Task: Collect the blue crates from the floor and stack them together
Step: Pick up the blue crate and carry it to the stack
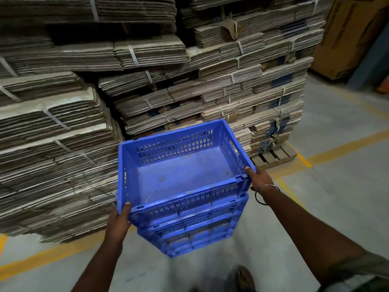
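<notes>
Blue plastic crates, nested into one stack (189, 224), held up off the concrete floor (336, 186) by both hands. Top crate (179, 165) is empty, vented walls, a bit of wire or string lying on its base. At least three or four more crates are nested below it; exact count unclear.

Left hand (119, 222) grips the near-left corner, thumb over the rim and fingers under, likely so the lower crates cannot drop out. Right hand (257, 179) is clenched on the near-right corner at the rim, a thin bangle (266, 194) on the wrist. Opposite-corner grips probably keep the load balanced; the stack tilts slightly down toward the right.

Behind the stack: strapped bundles of flattened cardboard (231, 81) piled high, the right-hand pile on a wooden pallet (275, 154). Yellow floor lines (336, 148) run past the pallet. A shoe (244, 279) shows at the bottom edge.

Judgement: collecting looks well along, stack in carry. No loose crates visible on the floor in this view.
</notes>
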Demonstrator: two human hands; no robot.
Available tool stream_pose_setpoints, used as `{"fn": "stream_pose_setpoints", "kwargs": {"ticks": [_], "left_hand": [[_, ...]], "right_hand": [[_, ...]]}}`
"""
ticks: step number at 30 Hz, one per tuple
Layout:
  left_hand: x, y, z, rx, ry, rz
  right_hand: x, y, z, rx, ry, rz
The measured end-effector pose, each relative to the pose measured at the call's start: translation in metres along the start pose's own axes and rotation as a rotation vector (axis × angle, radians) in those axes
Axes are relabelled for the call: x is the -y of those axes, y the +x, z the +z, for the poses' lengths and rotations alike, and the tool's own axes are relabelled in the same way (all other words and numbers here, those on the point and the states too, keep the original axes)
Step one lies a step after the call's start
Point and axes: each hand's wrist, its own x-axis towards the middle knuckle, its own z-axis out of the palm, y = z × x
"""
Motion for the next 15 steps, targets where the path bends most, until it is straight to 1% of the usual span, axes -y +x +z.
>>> {"fn": "stream_pose_setpoints", "kwargs": {"ticks": [4, 9, 15], "left_hand": [[0.0, -0.005, 0.002, -0.026, -0.015, -0.049], [-0.006, -0.015, 0.015, -0.099, -0.045, -0.118], [-0.02, -0.03, 0.035, -0.173, -0.086, -0.12]], "right_hand": [[0.016, -0.017, -0.007, 0.024, -0.026, -0.041], [0.012, -0.01, -0.019, 0.082, -0.033, -0.064], [0.022, 0.007, -0.034, 0.153, 0.02, -0.098]]}}
